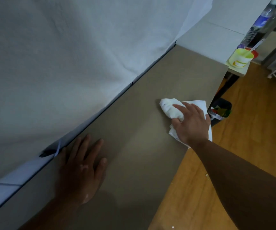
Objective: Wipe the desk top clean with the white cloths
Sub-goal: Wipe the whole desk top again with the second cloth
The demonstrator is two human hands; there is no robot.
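Observation:
The grey-brown desk top (134,130) runs diagonally from lower left to upper right. My right hand (192,123) lies flat on the white cloths (170,108) near the desk's right edge, fingers spread and pressing them down. One cloth is bunched under my fingertips, and a flatter one (198,103) sticks out beneath my palm. My left hand (82,170) rests flat on the bare desk near the back edge, fingers straight, holding nothing.
A white sheet (67,63) hangs along the desk's back edge. A yellow cup (240,58) with a utensil stands on a lower surface at the far right. A dark waste bin (220,112) sits on the wooden floor (233,146) just beyond the desk's edge.

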